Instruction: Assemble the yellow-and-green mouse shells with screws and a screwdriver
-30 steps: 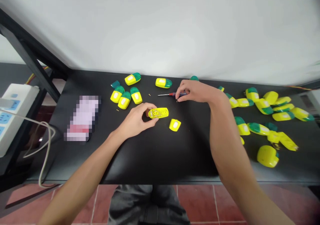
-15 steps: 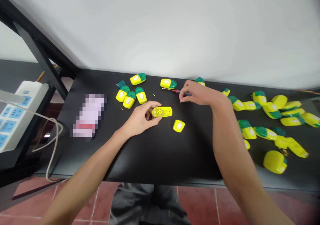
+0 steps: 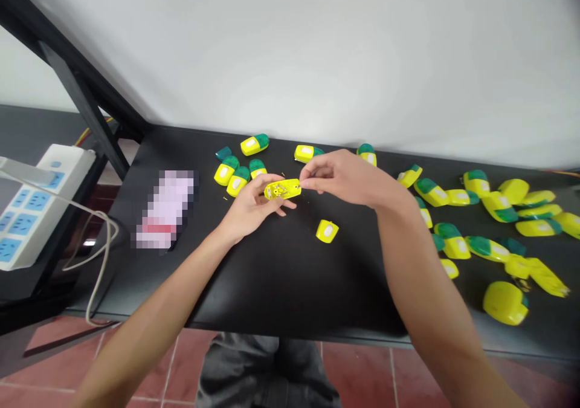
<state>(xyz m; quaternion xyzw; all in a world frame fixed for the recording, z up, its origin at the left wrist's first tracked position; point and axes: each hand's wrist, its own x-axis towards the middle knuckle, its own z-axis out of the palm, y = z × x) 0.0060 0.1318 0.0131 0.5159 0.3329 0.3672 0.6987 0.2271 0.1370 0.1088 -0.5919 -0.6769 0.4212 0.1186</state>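
Observation:
My left hand (image 3: 251,208) grips an open yellow plastic housing half (image 3: 290,188), its hollow inside turned up, with small metal parts in it. My right hand (image 3: 338,175) pinches its thumb and finger together at the housing's right end. Something tiny and dark shows at those fingertips, too small to name. A small yellow cover (image 3: 327,231) with a white patch lies on the black table (image 3: 290,275), below and right of the housing. Behind my right hand sits a yellow-and-green capsule-shaped device (image 3: 307,153), partly covered.
More yellow-and-green devices lie behind my left hand, one of them here (image 3: 254,144). Several others and loose yellow shells (image 3: 505,303) spread over the right side. A blurred-out phone-like object (image 3: 165,208) lies at left, near a white power strip (image 3: 45,208) with a cable.
My right hand has moved left from beside the red-handled screwdriver to the housing's end. My left hand has raised and tilted the housing slightly, up and left. The screwdriver is now mostly hidden.

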